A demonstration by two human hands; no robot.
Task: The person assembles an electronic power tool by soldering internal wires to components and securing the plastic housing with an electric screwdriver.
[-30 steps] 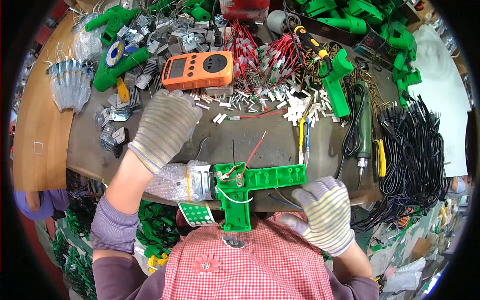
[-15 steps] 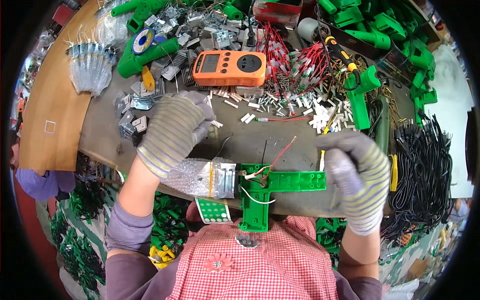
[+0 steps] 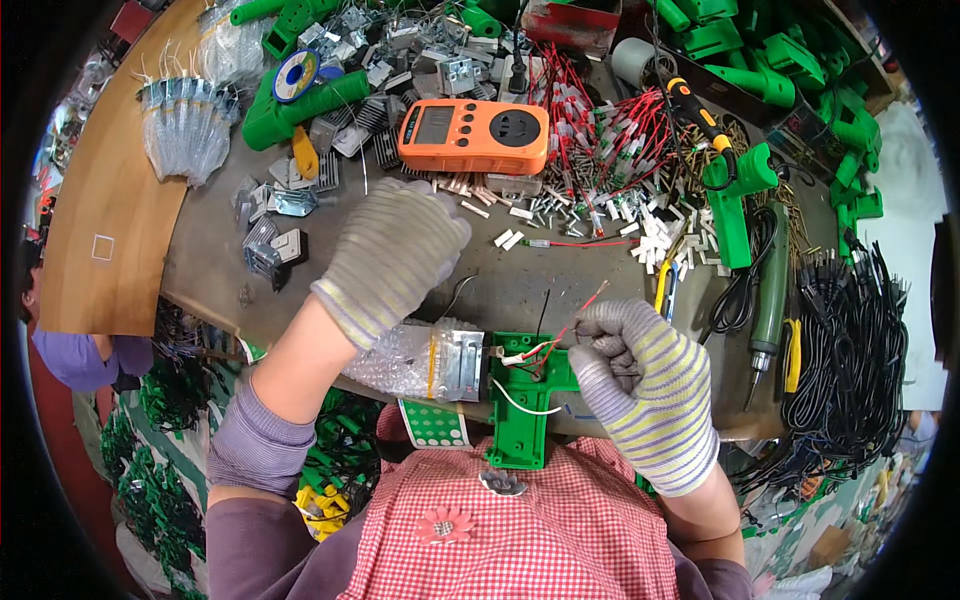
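My left hand (image 3: pixel 395 262), in a striped grey glove, is over the bench beyond the bubble-wrapped metal part (image 3: pixel 415 362). Its fingers curl under, hiding anything between them. My right hand (image 3: pixel 650 395), gloved alike, has its fingers bent in beside the green plastic housing half (image 3: pixel 518 430), covering its right arm. Whether it grips anything is hidden. The T-shaped housing lies open at the bench's front edge, the wrapped part against its left side. A red wire (image 3: pixel 585 308) rises from it past my right fingertips; a black wire and a white wire (image 3: pixel 530 407) also come out.
Behind lie an orange meter (image 3: pixel 473 136), red-wired indicator lamps (image 3: pixel 575 130), white sleeves (image 3: pixel 660 235) and metal parts. On the right are a green electric screwdriver (image 3: pixel 770 295), a soldering iron (image 3: pixel 700 115), yellow-handled pliers (image 3: pixel 663 285) and black cords (image 3: pixel 850 350). Wrapped parts (image 3: pixel 185 130) sit left.
My right hand has come left and slightly down to the housing, uncovering the screwdriver and pliers. My left hand has shifted right. The whole view has shifted a little.
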